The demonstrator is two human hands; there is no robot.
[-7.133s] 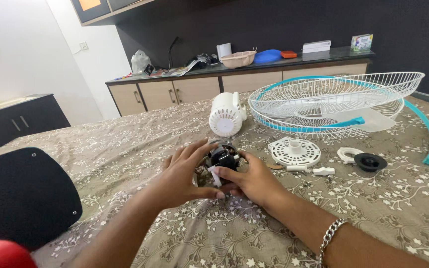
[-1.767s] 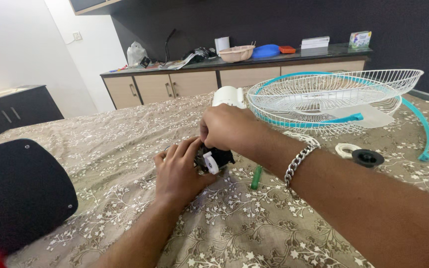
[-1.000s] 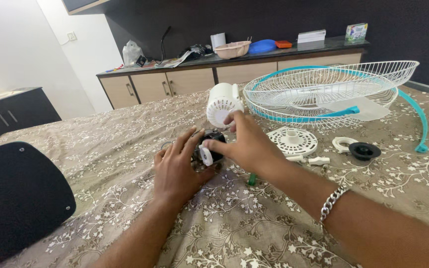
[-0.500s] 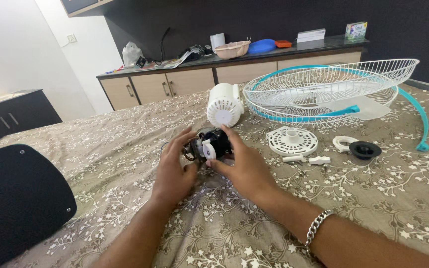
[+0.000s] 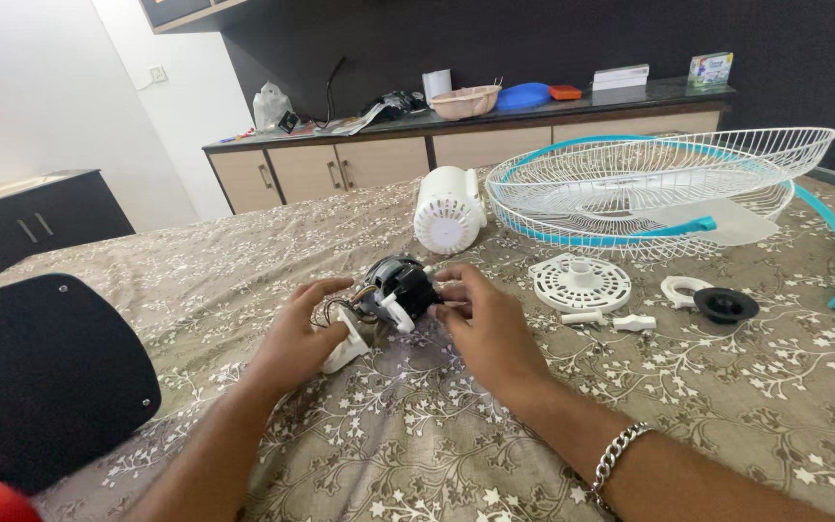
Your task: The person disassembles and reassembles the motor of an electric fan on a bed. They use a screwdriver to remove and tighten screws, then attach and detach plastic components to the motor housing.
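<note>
Held small black fan motor with white plastic mounts [image 5: 393,293] between left hand [image 5: 300,338] and right hand [image 5: 488,329], both cupping it, shaft pointing right toward right fingertips [image 5: 448,287].

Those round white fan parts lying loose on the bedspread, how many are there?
3: the ribbed motor cover behind the hands, the flat slotted disc right of the right hand, and a small ring beside the black cap. Others may be hidden.

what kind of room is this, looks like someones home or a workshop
Most likely a bedroom at home, not a workshop. The hands hold a small fan motor over a bed with a floral bedspread, and a low sideboard with wooden drawers stands against the dark wall, cluttered with household bits.
</note>
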